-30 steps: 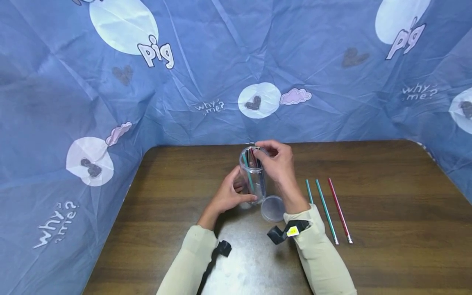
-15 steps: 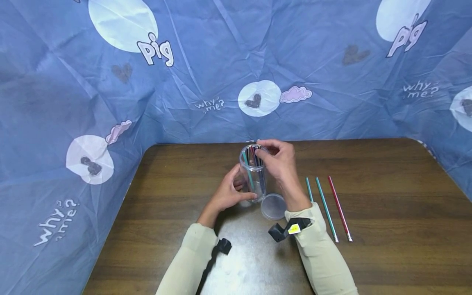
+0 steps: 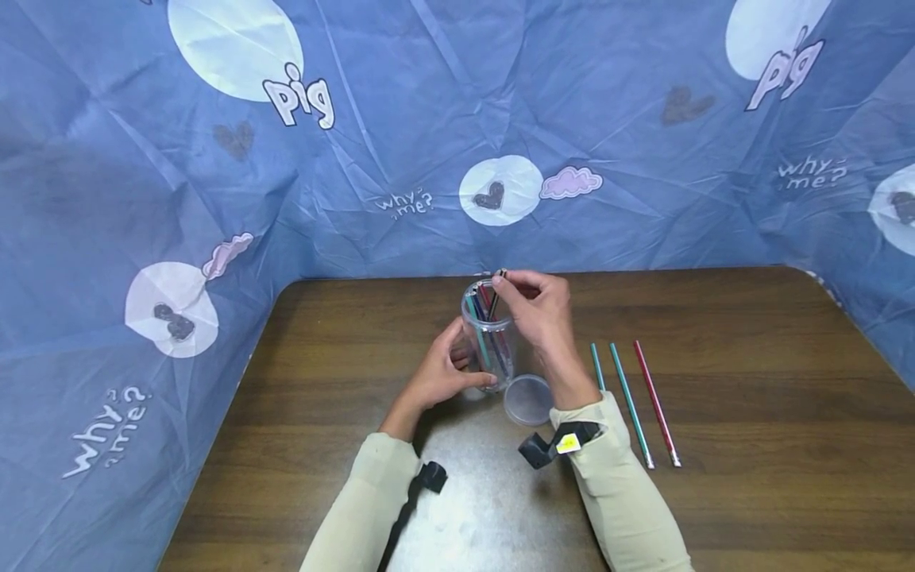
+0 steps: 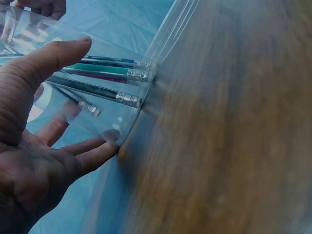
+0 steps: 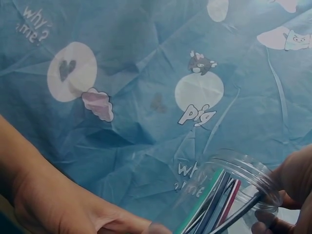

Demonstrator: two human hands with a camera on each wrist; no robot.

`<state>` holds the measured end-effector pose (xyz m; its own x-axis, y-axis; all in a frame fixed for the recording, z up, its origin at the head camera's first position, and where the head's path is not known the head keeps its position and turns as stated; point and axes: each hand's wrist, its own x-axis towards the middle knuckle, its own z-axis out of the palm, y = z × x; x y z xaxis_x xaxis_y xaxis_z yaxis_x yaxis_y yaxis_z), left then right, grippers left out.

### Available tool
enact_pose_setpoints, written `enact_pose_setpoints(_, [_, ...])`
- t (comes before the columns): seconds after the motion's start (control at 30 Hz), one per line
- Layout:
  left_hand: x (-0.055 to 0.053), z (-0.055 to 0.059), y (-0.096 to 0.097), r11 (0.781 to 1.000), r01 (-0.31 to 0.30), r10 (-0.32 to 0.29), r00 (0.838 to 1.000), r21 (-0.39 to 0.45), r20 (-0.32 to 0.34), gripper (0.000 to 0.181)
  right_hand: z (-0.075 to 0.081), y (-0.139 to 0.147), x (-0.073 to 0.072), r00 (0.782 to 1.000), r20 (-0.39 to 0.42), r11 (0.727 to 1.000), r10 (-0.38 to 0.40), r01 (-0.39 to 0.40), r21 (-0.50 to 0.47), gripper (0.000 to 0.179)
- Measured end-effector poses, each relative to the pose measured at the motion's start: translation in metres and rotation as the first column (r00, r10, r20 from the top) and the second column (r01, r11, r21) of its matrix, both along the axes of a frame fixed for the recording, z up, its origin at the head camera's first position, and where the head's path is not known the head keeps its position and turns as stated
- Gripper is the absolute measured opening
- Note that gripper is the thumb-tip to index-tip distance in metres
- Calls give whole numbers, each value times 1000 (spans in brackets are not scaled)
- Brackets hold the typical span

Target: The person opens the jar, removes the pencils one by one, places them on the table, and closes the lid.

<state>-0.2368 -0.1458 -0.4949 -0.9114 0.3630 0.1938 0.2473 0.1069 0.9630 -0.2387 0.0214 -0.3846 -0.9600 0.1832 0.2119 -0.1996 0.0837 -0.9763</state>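
Note:
Near the back of the table stands a clear plastic jar holding several pencils, their metal eraser ends at the bottom in the left wrist view. My left hand grips the jar low down, thumb on the near side and fingers on the other. Above the rim, my right hand pinches the upper end of a dark pencil between thumb and fingers. This pencil slants out over the rim, its lower part inside the jar. Teal, dark blue and red pencils lean to the jar's other side.
A round clear lid lies on the brown wooden table in front of the jar. To the right lie a red pencil, a teal pencil and another teal pencil, partly behind the right sleeve. Blue printed cloth hangs behind.
The dark pencil in my right hand has risen a little and tilts to the right, its end now above the rim. The other pencils lean further left. My left hand stays on the jar.

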Motion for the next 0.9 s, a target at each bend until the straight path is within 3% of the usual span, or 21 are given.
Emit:
enact_pose_setpoints(0.33, [1,2,0,1000,-10,10,1000,-8,3,96,-2,-5,-1,993,-108,996,-39,31,-78,17])
enact_pose_setpoints(0.63, [3,0,-1,1000,-22,23,1000,-22,10,93,7,-8,7,950,-310,997,-33,11,-74,21])
enact_pose_setpoints(0.9, [1,1,0,1000,-13,12,1000,-27,-15,94,17,-6,12,929,-369,998,-29,6,-63,23])
